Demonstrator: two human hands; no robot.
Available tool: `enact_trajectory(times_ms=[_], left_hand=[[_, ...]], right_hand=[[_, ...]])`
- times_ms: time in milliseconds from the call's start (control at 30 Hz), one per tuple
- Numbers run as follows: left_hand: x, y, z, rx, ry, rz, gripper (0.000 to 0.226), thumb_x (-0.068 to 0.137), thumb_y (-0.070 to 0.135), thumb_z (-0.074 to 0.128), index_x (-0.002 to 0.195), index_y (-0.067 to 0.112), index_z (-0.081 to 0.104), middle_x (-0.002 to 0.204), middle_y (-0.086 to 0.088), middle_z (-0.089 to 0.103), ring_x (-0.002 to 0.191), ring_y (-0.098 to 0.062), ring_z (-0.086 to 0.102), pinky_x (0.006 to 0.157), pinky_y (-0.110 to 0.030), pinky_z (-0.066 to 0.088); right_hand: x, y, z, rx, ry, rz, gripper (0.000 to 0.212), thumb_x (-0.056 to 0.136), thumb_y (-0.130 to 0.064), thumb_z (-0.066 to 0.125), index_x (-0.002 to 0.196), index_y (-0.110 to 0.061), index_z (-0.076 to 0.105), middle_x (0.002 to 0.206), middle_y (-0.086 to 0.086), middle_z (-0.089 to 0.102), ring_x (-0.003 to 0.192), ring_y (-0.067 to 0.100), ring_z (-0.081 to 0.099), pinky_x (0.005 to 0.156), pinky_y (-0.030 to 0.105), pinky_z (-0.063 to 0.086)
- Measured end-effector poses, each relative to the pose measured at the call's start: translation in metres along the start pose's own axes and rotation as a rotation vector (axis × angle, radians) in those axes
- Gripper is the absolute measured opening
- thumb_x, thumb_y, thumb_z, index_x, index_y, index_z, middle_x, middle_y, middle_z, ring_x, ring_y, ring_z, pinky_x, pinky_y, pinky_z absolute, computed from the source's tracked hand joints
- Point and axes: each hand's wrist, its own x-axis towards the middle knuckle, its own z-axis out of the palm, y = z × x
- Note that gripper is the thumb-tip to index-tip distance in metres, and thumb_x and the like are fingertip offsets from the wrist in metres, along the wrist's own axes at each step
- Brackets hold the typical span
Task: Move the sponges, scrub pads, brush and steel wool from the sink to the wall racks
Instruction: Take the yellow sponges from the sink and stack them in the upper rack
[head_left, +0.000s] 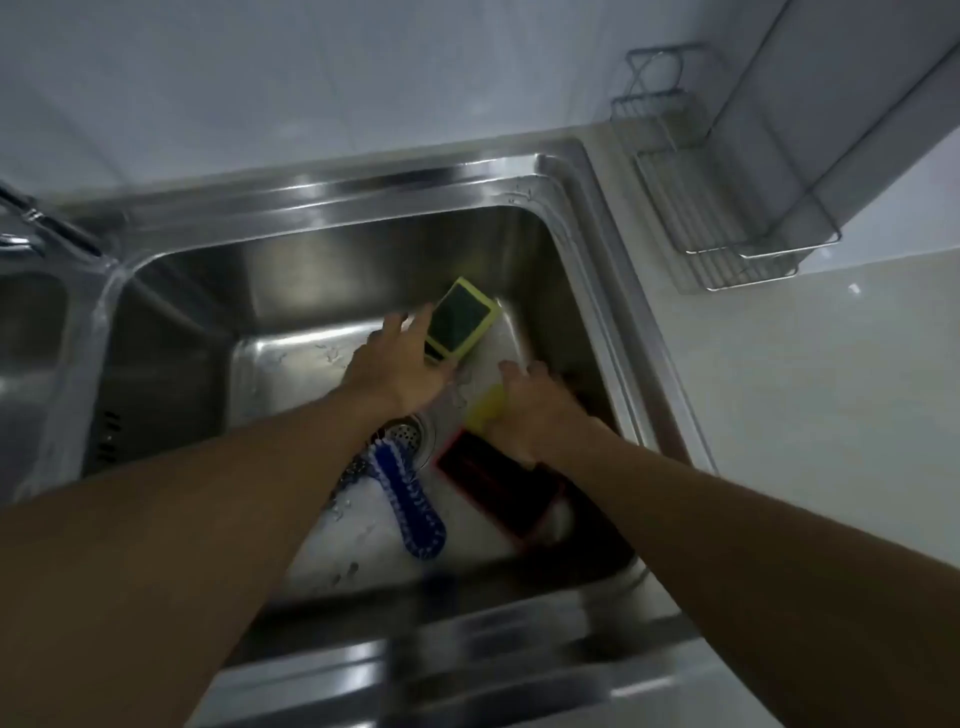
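Note:
Both my arms reach down into the steel sink (332, 223). My left hand (400, 371) has spread fingers that touch the near edge of a yellow sponge with a dark green face (460, 319), which leans against the back wall of the basin. My right hand (535, 405) is curled over a second yellow sponge (488, 408) on the sink floor; whether it grips it is unclear. A red-edged dark scrub pad (498, 493) lies under my right wrist. A blue brush (410, 506) lies beside the drain (408, 431). Steel wool is not visible.
Two wire racks (727, 228) hang on the white tiled wall at the upper right, above a pale countertop (805, 389). A tap (36, 228) and a second basin (31, 332) are at the left. The image is dim and blurred.

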Motion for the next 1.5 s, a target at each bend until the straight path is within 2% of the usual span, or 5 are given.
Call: enact_trajectory(times_ms=[300, 433, 700, 1133, 1500], left_hand=[[0.044, 0.001, 0.036, 0.081, -0.077, 0.004, 0.092, 0.084, 0.045, 0.068, 0.157, 0.028, 0.016, 0.152, -0.012, 0.027, 0.132, -0.037, 0.04, 0.103, -0.05, 0.045], [0.051, 0.002, 0.041, 0.049, 0.007, -0.004, 0.079, 0.078, 0.034, 0.078, 0.142, 0.021, 0.033, 0.137, -0.015, 0.033, 0.119, -0.039, 0.05, 0.092, -0.051, 0.051], [0.058, 0.007, 0.03, -0.057, 0.024, -0.002, 0.062, 0.077, 0.022, 0.072, 0.129, 0.017, 0.038, 0.128, -0.02, 0.045, 0.118, -0.038, 0.048, 0.088, -0.05, 0.051], [0.007, 0.013, -0.047, -0.162, 0.136, -0.048, 0.081, 0.085, 0.034, 0.064, 0.151, 0.035, 0.018, 0.122, -0.016, 0.038, 0.104, -0.043, 0.054, 0.083, -0.041, 0.049], [-0.035, 0.046, -0.141, -0.141, 0.262, -0.043, 0.08, 0.09, 0.041, 0.059, 0.157, 0.033, 0.015, 0.131, -0.019, 0.045, 0.117, -0.042, 0.051, 0.084, -0.037, 0.038]], right_hand=[[0.024, 0.018, 0.032, 0.011, -0.182, 0.093, 0.072, 0.089, -0.024, 0.067, 0.149, -0.022, 0.027, 0.143, 0.02, 0.034, 0.129, 0.041, 0.042, 0.104, 0.047, 0.047], [0.03, 0.023, 0.042, 0.006, -0.119, 0.063, 0.076, 0.089, -0.02, 0.068, 0.151, -0.021, 0.025, 0.14, 0.022, 0.035, 0.128, 0.042, 0.041, 0.1, 0.046, 0.049], [0.029, 0.019, 0.035, 0.036, 0.018, 0.033, 0.058, 0.09, -0.023, 0.067, 0.139, -0.017, 0.035, 0.13, 0.022, 0.043, 0.12, 0.041, 0.045, 0.09, 0.043, 0.049], [-0.009, -0.013, -0.037, 0.002, 0.3, -0.099, 0.065, 0.092, -0.041, 0.062, 0.147, -0.022, 0.034, 0.132, 0.019, 0.046, 0.12, 0.038, 0.047, 0.096, 0.048, 0.044], [-0.056, -0.04, -0.128, -0.036, 0.526, -0.128, 0.063, 0.09, -0.045, 0.064, 0.144, -0.026, 0.039, 0.14, 0.016, 0.047, 0.128, 0.038, 0.045, 0.102, 0.054, 0.045]])
